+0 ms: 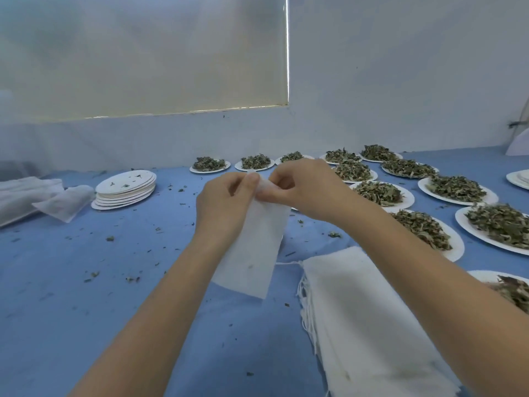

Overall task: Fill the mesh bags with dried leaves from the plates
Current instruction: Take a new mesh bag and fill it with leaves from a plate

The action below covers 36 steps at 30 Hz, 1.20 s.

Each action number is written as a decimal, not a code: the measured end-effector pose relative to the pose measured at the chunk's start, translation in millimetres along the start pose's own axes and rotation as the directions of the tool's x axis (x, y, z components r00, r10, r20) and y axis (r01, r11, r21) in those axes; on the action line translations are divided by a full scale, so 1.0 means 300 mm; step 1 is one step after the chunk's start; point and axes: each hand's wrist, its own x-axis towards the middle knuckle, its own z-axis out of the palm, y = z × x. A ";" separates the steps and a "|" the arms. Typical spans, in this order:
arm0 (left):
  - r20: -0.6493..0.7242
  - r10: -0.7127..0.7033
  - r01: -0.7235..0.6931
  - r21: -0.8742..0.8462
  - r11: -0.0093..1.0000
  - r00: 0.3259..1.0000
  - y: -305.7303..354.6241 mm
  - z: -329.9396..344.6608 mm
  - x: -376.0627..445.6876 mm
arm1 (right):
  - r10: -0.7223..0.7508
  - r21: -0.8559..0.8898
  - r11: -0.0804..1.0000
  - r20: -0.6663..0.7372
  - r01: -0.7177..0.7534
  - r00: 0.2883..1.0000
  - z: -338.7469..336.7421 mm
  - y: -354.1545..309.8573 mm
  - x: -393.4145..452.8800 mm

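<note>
A flat white mesh bag [254,247] hangs above the blue table in the middle of the view. My left hand [226,202] pinches its top edge from the left and my right hand [303,190] pinches the same edge from the right. Several white plates of dried leaves [378,193] lie in rows on the right half of the table, behind and to the right of my hands. A pile of flat white mesh bags [366,322] with loose drawstrings lies at the lower right, partly under my right forearm.
A stack of white plates without leaves [126,190] stands at the back left. Filled white bags [65,202] lie beside it at the left edge. Leaf crumbs dot the blue tablecloth [86,282]. A white wall and a window blind stand behind the table.
</note>
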 end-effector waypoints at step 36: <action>0.563 0.292 -0.633 0.666 0.395 0.773 -0.128 -0.075 0.008 | -0.153 0.804 0.308 0.569 -0.508 0.808 0.140 0.042 0.081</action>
